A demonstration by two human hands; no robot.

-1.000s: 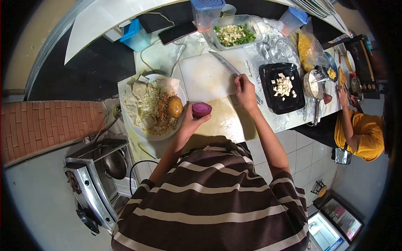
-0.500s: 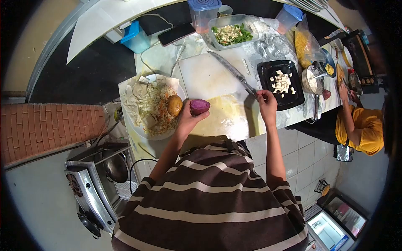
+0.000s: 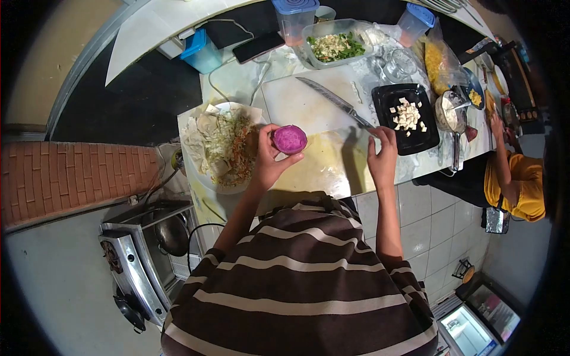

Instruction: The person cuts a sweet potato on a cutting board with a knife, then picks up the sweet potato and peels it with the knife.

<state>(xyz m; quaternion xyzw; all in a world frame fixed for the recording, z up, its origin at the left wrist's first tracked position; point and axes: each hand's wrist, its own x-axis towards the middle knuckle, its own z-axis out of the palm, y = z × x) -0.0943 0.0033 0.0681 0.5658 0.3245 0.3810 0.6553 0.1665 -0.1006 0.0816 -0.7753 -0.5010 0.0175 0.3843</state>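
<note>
Fingers of left hand (image 3: pixel 270 166) clamped on one purple root (image 3: pixel 290 140), held over counter (image 3: pixel 323 169) — one plate (image 3: pixel 230 189) partly hidden behind. Right hand (image 3: pixel 383 154): fingers apart at one knife (image 3: pixel 332 98), contact unclear — one black dish (image 3: pixel 424 142) beside. Three lidded containers (image 3: pixel 295 28) beyond.

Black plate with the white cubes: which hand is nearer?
Right. The right hand is beside the black plate, by its near left corner; the left hand is farther left, holding a purple vegetable.
</note>
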